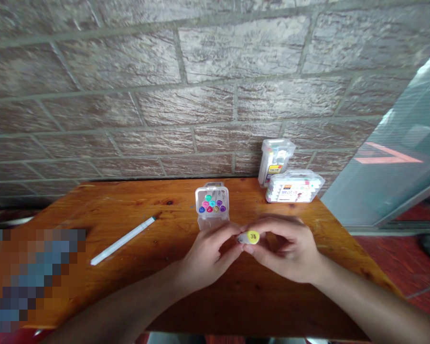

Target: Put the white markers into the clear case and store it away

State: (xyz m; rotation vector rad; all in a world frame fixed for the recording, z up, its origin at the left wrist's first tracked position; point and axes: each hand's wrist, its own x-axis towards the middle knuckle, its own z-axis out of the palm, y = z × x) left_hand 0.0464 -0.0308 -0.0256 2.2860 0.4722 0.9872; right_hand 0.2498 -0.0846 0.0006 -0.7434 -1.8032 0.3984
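Both my hands meet over the middle of the wooden table. My right hand is closed round a white marker whose yellow cap faces me. My left hand pinches the same marker at its cap end with fingertips. Just behind my hands stands an open clear case holding several markers with coloured caps. A single white marker with a green tip lies loose on the table to the left.
Two closed clear marker boxes stand at the back right, one upright and one lying flat. A brick wall runs behind the table. A glass panel is on the right. A blurred patch covers the left front.
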